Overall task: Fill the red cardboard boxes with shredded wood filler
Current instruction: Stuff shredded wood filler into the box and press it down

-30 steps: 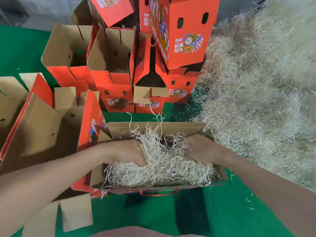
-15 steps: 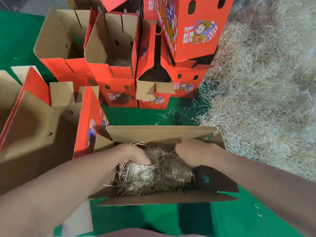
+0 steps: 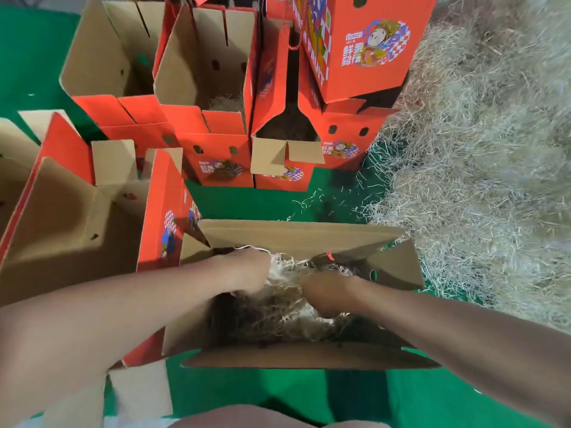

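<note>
Open box [image 3: 296,234]: brown flaps spread, red outside; stands on the green surface [image 3: 262,205] directly in front of the person
Shredded wood filler [image 3: 278,316]: lies inside the open box, under and between both hands; pale strands rise between the wrists
Left hand [image 3: 247,270]: inside the box at its far left; fingers curled round a tuft of filler
Right hand [image 3: 324,291]: inside the box near the middle, knuckles up, fingers bent down into the filler; whether they clasp strands cannot be told
Loose pile [image 3: 479,149]: large heap of the same filler, right of the box, touching its right flap
Red boxes [image 3: 216,162]: cluster beyond the open box, several with tops open
Top box [image 3: 364,57]: cartoon figure, checkered pattern, large blue Chinese characters; "FRUIT" on the adjoining side; small brand tag too blurred to read
</note>
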